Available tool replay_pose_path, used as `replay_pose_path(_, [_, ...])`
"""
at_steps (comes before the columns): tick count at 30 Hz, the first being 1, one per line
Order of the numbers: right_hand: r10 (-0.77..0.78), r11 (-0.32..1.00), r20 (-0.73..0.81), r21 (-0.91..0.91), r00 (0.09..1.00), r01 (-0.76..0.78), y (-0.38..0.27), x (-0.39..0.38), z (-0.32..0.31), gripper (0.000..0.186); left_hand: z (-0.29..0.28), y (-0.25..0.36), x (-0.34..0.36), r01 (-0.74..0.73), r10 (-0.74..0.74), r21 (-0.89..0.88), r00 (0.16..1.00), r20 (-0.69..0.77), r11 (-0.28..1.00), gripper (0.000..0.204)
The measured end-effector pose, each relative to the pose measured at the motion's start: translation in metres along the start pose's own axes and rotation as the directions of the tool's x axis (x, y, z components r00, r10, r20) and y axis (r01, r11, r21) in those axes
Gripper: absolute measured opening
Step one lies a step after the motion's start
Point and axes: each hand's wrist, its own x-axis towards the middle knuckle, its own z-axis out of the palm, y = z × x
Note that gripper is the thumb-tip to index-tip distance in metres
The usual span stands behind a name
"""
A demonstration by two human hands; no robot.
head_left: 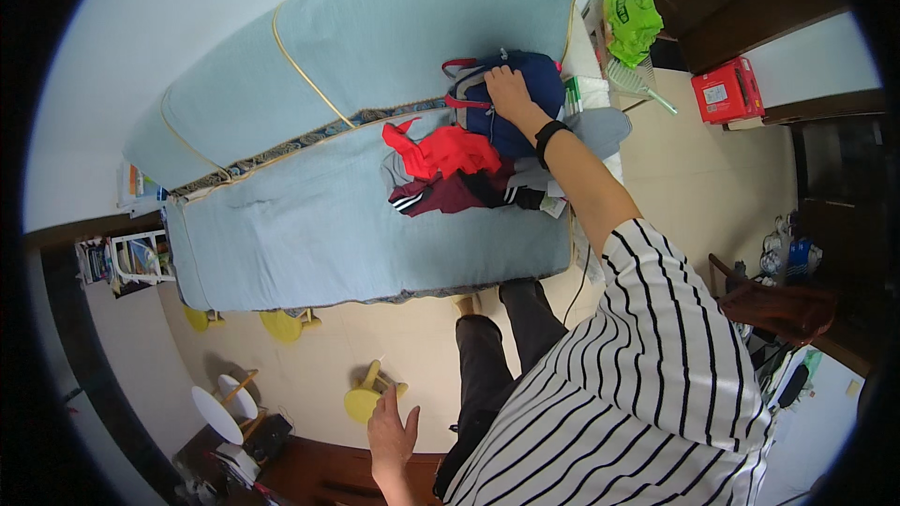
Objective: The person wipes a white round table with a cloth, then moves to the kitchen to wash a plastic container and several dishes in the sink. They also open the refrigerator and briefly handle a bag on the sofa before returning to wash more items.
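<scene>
My right hand reaches across the sofa, fingers curled onto the top of a navy backpack with red straps, gripping it. Just below the bag lie a red cloth and maroon-and-black clothing with white stripes, on the light blue sofa. My left hand hangs low near the bottom of the view, fingers apart and holding nothing, away from the sofa.
Yellow stools stand on the tiled floor. A green bag, pale green racket-shaped object and red box sit right of the sofa. A wooden chair is at right, wooden furniture at bottom.
</scene>
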Motion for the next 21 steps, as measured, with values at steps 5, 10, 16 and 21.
replay_pose_path(5, [-0.031, 0.974, -0.062, 0.223, 0.998, 0.044, 0.033, -0.029, -0.041, 0.021, -0.008, -0.004, 0.021, -0.102, 0.099, -0.034, 0.992, -0.082, 0.994, 0.049])
replay_pose_path(10, [0.093, 0.92, -0.281, 0.39, 0.955, 0.025, 0.059, -0.112, -0.164, 0.021, -0.021, -0.012, 0.061, -0.207, 0.208, 0.024, 0.974, -0.086, 0.978, 0.052])
replay_pose_path(16, [0.415, 0.784, -0.382, 0.61, 0.826, -0.112, 0.015, -0.207, -0.285, 0.018, -0.028, -0.005, 0.14, -0.427, 0.427, 0.021, 0.904, -0.027, 0.904, 0.056])
replay_pose_path(21, [0.253, 0.781, -0.34, 0.624, 0.906, 0.016, -0.046, -0.237, -0.272, 0.019, 0.011, 0.014, 0.233, -0.26, 0.396, -0.612, 0.913, 0.095, 0.747, 0.067])
